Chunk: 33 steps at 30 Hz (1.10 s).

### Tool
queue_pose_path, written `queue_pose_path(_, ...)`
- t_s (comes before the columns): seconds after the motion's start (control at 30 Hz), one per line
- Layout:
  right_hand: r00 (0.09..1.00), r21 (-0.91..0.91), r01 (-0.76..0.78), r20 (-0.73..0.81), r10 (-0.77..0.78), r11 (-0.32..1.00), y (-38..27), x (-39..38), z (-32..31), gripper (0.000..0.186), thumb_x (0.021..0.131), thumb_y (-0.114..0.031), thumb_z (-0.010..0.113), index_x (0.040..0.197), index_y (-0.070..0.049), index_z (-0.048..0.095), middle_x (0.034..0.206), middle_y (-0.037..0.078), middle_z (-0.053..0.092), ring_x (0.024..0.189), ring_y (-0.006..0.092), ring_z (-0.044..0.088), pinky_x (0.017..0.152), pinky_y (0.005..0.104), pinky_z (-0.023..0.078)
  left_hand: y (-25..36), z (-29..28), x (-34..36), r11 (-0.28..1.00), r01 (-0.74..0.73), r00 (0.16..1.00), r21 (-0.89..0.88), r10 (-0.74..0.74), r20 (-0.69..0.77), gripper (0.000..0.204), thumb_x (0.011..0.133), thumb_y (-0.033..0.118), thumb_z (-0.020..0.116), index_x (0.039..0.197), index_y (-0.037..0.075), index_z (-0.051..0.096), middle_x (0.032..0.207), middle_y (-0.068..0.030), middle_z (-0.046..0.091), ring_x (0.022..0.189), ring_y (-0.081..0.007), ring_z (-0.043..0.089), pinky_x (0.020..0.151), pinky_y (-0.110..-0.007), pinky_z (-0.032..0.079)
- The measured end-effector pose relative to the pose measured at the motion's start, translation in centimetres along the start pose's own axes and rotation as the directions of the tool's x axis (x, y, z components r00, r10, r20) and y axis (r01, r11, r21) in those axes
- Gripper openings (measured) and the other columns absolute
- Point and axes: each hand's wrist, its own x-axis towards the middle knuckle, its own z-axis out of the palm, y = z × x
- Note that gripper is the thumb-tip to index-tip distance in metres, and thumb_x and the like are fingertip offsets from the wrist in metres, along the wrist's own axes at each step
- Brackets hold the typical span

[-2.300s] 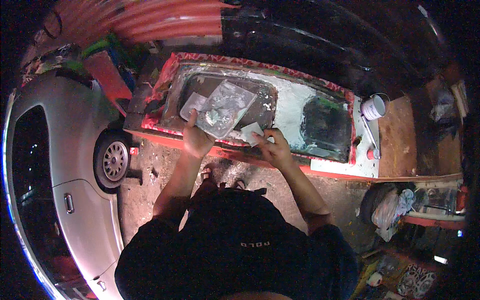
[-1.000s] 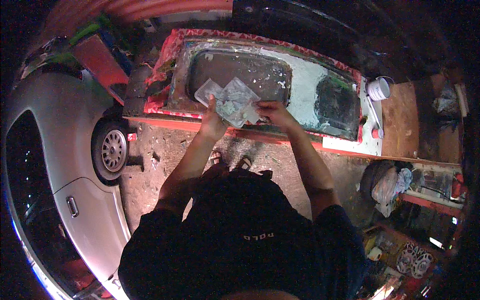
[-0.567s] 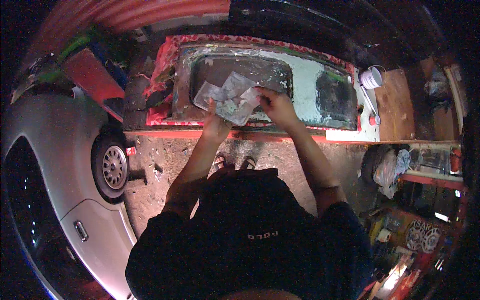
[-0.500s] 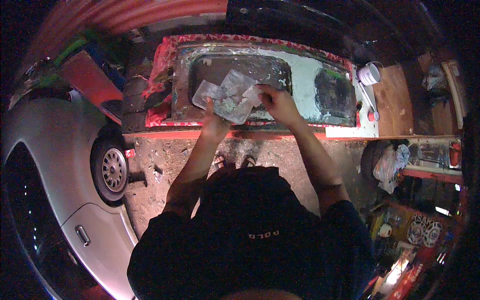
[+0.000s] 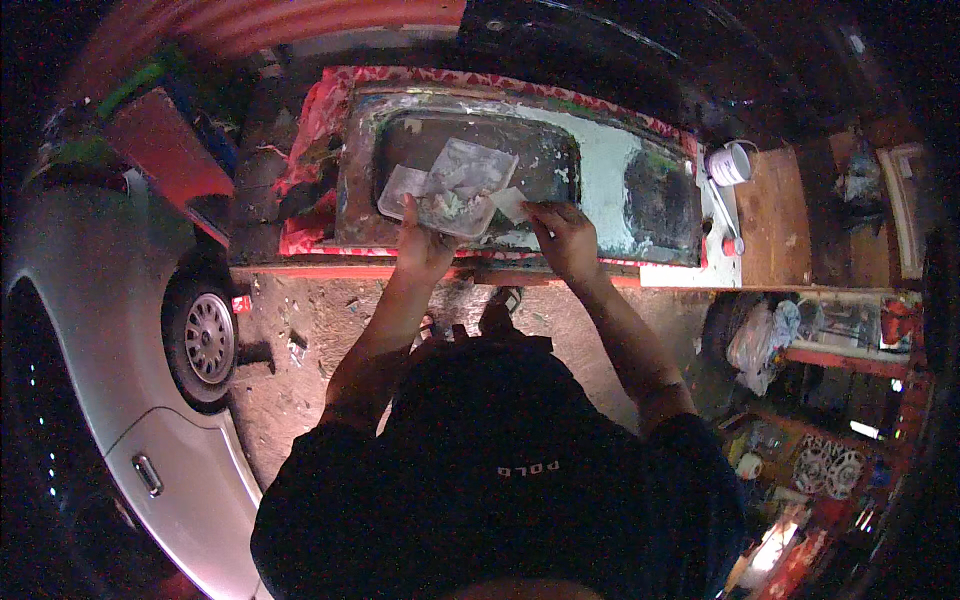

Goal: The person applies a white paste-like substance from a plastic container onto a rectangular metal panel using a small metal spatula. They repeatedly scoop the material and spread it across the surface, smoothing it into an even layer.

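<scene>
My left hand (image 5: 424, 252) grips a clear plastic tub (image 5: 472, 220) by its near side, thumb over the rim and fingers mostly hidden beneath. Pale, crumbly paste (image 5: 450, 208) lies in it, and a larger flat, whitish translucent piece (image 5: 470, 165) leans across its far side. Between the fingertips of my right hand (image 5: 567, 243) is a small flat, pale spreader (image 5: 511, 205), its far corner at the tub's right edge. Under both hands lies a worn vehicle panel (image 5: 608, 150), dark with a broad light-coloured patch and a recessed section on the left.
Red-and-white patterned cloth (image 5: 308, 130) lies under the panel. At the bench's right end stand a white bucket (image 5: 730, 165) and a long-handled tool (image 5: 724, 220). A silver car (image 5: 120, 300) is close on my left; shelves with plastic bags (image 5: 758, 345) are on the right.
My right hand has drawn slightly nearer and turned, bringing the spreader down at the tub's right edge. My left hand still holds the tub. My feet have shifted, and the whole view moved slightly.
</scene>
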Motion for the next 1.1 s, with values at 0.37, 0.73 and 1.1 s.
queue_pose_path(0.37, 0.808, 0.611, -0.537, 0.177, 0.561, 0.582, 6.8, -2.5, 2.7, 0.015, 0.081, -0.008, 0.069, 0.094, -0.001, 0.065, 0.084, 0.006, 0.065, 0.075, 0.0131, 0.060, 0.065, 0.0270, 0.048, 0.2, -0.9, 1.0, 0.986, -0.120, 0.993, 0.114, 0.120, 0.001, 0.062, 0.095, 0.052, 0.039, 0.140, 0.009, 0.035, 0.139, -0.0081, 0.044, 0.129, -0.0279, 0.040, 0.107, -0.046, 0.034)
queue_pose_path(0.73, 0.751, 0.297, -0.637, 0.031, 0.660, 0.712, 13.7, -12.4, 9.2, 0.028, 0.073, -0.010, 0.071, 0.099, -0.001, 0.063, 0.079, 0.009, 0.062, 0.071, 0.0207, 0.060, 0.066, 0.0339, 0.049, 1.2, -8.0, -0.6, 0.972, -0.067, 0.998, 0.224, 0.064, 0.019, 0.061, 0.098, 0.050, 0.033, 0.141, 0.008, 0.033, 0.144, -0.0096, 0.038, 0.134, -0.0294, 0.034, 0.109, -0.049, 0.029)
queue_pose_path(1.1, 0.849, -0.036, -0.524, 0.053, 0.526, 0.851, 11.0, -13.0, 12.0, 0.037, 0.076, -0.007, 0.057, 0.112, -0.005, 0.062, 0.092, 0.019, 0.053, 0.084, 0.0375, 0.056, 0.072, 0.0444, 0.049, 2.6, -9.0, -2.1, 0.969, 0.068, 0.989, 0.237, -0.035, -0.141, 0.062, 0.096, 0.051, 0.036, 0.141, 0.008, 0.032, 0.143, -0.0092, 0.039, 0.133, -0.0289, 0.036, 0.108, -0.049, 0.030)
